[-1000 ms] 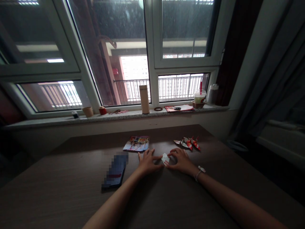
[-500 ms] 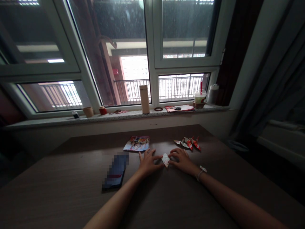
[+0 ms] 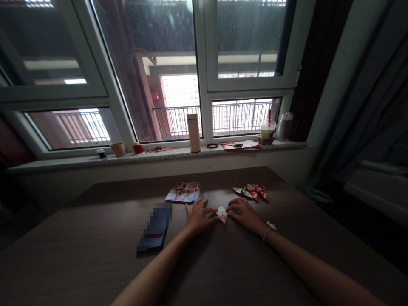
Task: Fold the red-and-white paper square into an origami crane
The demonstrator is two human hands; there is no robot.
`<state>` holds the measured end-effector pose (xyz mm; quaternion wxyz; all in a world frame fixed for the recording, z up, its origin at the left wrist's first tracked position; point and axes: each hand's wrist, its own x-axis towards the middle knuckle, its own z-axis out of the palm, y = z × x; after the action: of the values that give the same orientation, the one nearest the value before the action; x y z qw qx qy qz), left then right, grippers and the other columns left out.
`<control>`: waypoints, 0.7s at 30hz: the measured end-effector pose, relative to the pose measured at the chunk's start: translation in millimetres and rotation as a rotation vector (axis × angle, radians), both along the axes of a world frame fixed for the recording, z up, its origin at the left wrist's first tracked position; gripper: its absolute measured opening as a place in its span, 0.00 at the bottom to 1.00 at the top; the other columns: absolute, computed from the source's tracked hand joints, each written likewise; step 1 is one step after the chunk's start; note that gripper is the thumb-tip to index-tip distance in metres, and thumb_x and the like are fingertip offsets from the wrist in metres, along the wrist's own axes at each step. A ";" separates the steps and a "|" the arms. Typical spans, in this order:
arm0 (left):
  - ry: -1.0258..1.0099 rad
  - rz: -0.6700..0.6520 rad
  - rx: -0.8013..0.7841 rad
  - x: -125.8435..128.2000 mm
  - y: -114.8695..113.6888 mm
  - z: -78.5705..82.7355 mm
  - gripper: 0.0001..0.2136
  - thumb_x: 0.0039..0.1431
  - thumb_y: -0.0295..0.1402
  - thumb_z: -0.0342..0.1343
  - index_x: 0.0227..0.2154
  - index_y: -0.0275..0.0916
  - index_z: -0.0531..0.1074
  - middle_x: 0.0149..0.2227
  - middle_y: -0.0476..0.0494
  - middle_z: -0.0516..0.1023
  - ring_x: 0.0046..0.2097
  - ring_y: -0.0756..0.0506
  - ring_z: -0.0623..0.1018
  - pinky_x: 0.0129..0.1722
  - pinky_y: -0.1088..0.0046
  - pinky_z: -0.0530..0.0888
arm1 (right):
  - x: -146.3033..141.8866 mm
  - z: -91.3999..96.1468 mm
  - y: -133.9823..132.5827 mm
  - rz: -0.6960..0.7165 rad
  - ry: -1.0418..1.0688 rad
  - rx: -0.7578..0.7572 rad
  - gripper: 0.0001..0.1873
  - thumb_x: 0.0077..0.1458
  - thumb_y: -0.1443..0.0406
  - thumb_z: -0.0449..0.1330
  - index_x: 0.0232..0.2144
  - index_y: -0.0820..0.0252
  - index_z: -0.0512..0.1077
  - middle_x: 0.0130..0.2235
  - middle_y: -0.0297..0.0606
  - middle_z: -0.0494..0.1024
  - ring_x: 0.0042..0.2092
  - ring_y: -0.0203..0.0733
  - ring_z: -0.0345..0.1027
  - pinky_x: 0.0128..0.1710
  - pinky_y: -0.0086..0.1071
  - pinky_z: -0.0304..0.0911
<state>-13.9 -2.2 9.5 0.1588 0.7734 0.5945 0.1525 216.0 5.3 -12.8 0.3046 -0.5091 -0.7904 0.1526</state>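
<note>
Filling the far side at twelve o'clock, a white-framed glass window point(image 3: 202, 63) stands beyond a broad dark brown table point(image 3: 229, 263). On the tabletop, the left hand point(image 3: 199, 216) at nine o'clock and the right hand point(image 3: 245, 214) at three flank the clock's centre. Further out, near nine, lies a dark, flat, rectangular phone-like object point(image 3: 155, 229), partly pixelated. At ten is a glossy multicoloured square packet point(image 3: 183, 192); at two, a smaller cluster of red-and-white folded-paper birds point(image 3: 254, 192).

Smallest is the kite-shaped white folded paper with red print point(image 3: 222, 213), at the centre between the hands, its narrow tip toward six. The left thumb and forefinger nearly close on its nine o'clock edge, other fingers spread; the right hand, half curled, grips its three o'clock edge with fingertips. How hard they press cannot be told.

For so small a piece, good folding probably calls for a light, even hold on both edges, the tip kept lined up with the middle, and each crease pinned by one hand while the other sharpens it outward
</note>
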 end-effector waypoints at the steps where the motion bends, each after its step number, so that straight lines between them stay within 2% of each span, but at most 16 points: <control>1: -0.004 0.005 0.002 0.0 0.3 -0.8 0.18 0.54 0.54 0.57 0.47 0.62 0.76 0.66 0.46 0.60 0.69 0.32 0.51 0.61 0.33 0.33 | -0.1 -0.2 0.3 -0.004 0.005 0.002 0.10 0.56 0.58 0.60 0.37 0.48 0.81 0.49 0.38 0.75 0.56 0.50 0.62 0.59 0.47 0.52; 9: -0.022 0.019 0.054 -0.1 0.7 -4.3 0.12 0.56 0.49 0.58 0.43 0.62 0.78 0.65 0.47 0.62 0.68 0.33 0.54 0.61 0.31 0.36 | -0.7 -3.1 2.0 -0.020 0.026 0.026 0.10 0.57 0.57 0.60 0.36 0.50 0.80 0.47 0.38 0.76 0.55 0.49 0.63 0.58 0.45 0.53; 21: -0.065 0.101 0.137 13.7 0.8 -1.8 0.06 0.57 0.40 0.60 0.35 0.50 0.80 0.62 0.45 0.65 0.64 0.36 0.60 0.61 0.32 0.37 | -9.5 3.0 0.3 -0.095 -0.061 0.002 0.13 0.60 0.58 0.54 0.36 0.53 0.78 0.46 0.39 0.75 0.51 0.47 0.64 0.54 0.42 0.54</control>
<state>-0.1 -1.4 7.7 0.1171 0.7460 0.6155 0.2257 206.5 5.7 -9.7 0.2879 -0.5501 -0.7744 0.1218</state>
